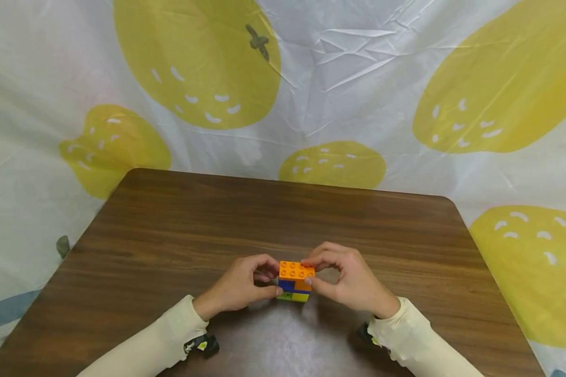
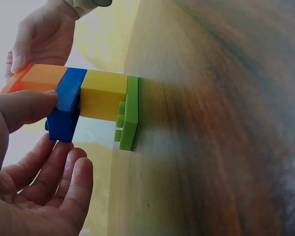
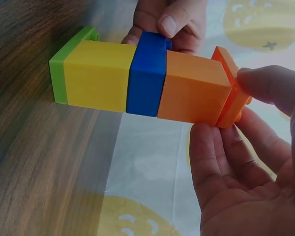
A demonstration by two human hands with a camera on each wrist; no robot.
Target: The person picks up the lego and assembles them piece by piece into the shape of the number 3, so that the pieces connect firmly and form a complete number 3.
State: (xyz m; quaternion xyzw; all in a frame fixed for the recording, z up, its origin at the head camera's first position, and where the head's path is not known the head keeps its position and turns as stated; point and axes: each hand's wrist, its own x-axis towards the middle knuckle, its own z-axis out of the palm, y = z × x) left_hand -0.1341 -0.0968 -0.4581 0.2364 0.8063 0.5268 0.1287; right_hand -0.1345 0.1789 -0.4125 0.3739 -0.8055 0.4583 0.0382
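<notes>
A stack of toy building bricks stands on the table between both hands. From the bottom up it has a flat green brick (image 3: 59, 78), a tall yellow brick (image 3: 99, 76), a flat blue brick (image 2: 68, 105), a tall orange brick (image 3: 194, 88) and a flat orange brick (image 1: 291, 269) with studs on top. My left hand (image 1: 239, 283) pinches the overhanging end of the blue brick between thumb and fingers. At the upper right, my right hand (image 1: 351, 275) pinches the flat orange brick, which looks slightly tilted above the tall orange one in the right wrist view.
The brown wooden table (image 1: 193, 220) extends around the bricks, with rounded far corners. Behind and beside it hangs a white cloth (image 1: 311, 104) with large yellow fruit prints. Dark wrist devices (image 1: 203, 345) sit at the cream sleeves (image 1: 170, 335).
</notes>
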